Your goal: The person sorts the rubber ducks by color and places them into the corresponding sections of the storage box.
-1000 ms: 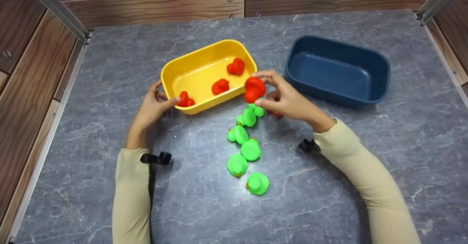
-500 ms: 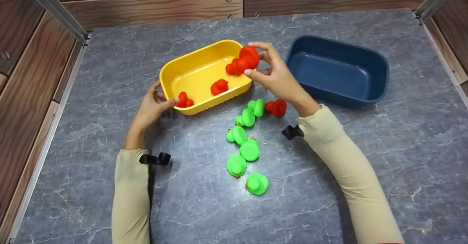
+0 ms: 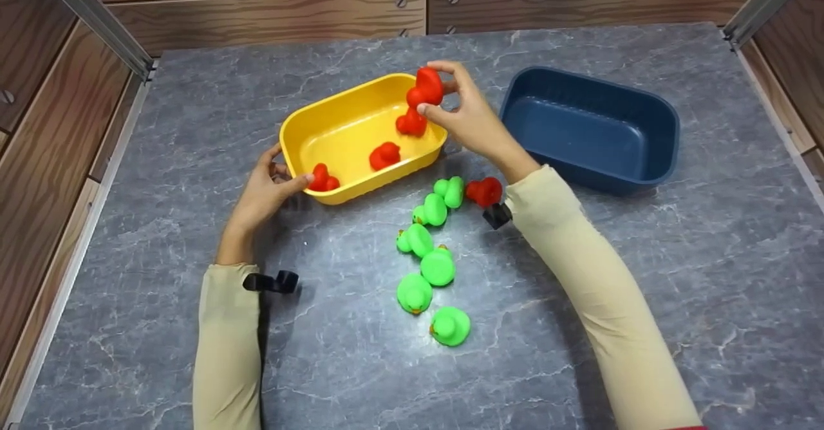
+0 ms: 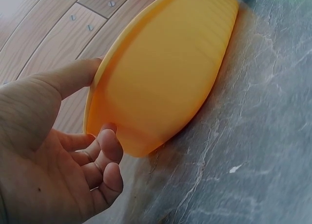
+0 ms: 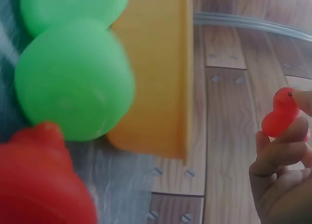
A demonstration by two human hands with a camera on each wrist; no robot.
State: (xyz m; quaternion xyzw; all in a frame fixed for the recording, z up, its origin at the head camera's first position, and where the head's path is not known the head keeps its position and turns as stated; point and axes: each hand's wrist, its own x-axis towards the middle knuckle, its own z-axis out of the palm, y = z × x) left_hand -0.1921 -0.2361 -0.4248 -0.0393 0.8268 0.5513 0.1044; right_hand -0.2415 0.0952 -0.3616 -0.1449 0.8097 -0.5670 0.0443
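My left hand (image 3: pixel 262 185) grips the near-left end of the yellow tub (image 3: pixel 302 114), thumb over the rim and fingers outside against the wall, as the left wrist view also shows. Between thumb and fingers my right hand (image 3: pixel 473 114) pinches a red rubber duck (image 3: pixel 427 87) above the tub's far right corner. In the right wrist view the same duck (image 5: pixel 282 114) has its eye showing. Inside the tub lie three red ducks, one by the left thumb, a second duck (image 3: pixel 385 156) near the front wall, and a third duck (image 3: pixel 411 123) below the held one.
Several green ducks (image 3: pixel 438 267) lie in a loose line in front of the yellow tub. Another red duck (image 3: pixel 484 191) is on the grey marbled table (image 3: pixel 347 353), close to the right wrist's black strap (image 3: pixel 497 215). A dark blue tub (image 3: pixel 589 179) stands at the right.
My right hand has carried the red duck up and away from the green ducks to over the yellow tub's right end. My left hand has kept its grip on the tub.
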